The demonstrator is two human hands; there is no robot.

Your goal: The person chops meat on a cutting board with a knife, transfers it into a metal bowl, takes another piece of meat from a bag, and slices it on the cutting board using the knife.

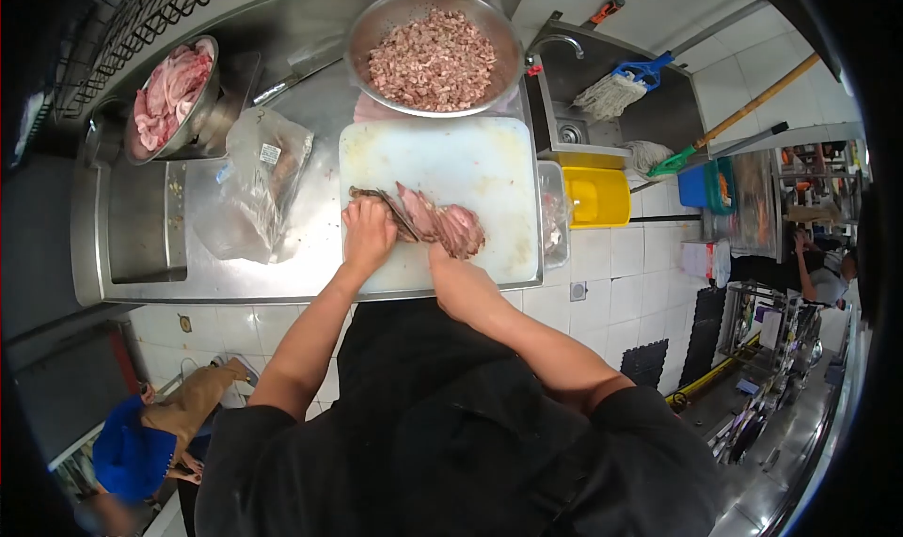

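Stainless-steel surface (pixel 320 161), white rectangular plastic board (pixel 437 151) on it. Reddish-brown sliced meat (pixel 459 229) on board, long axis roughly left-right. Left hand (pixel 370 238) curled on its dark left end; right hand (pixel 463 285) closed at near edge, grip contents unclear.

Both hands (pixel 414 250) work meat (pixel 447 224) on board (pixel 437 151).

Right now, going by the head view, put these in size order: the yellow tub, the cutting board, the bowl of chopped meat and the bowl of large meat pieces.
1. Cutting board
2. Bowl of chopped meat
3. Bowl of large meat pieces
4. Yellow tub, though it seems farther away
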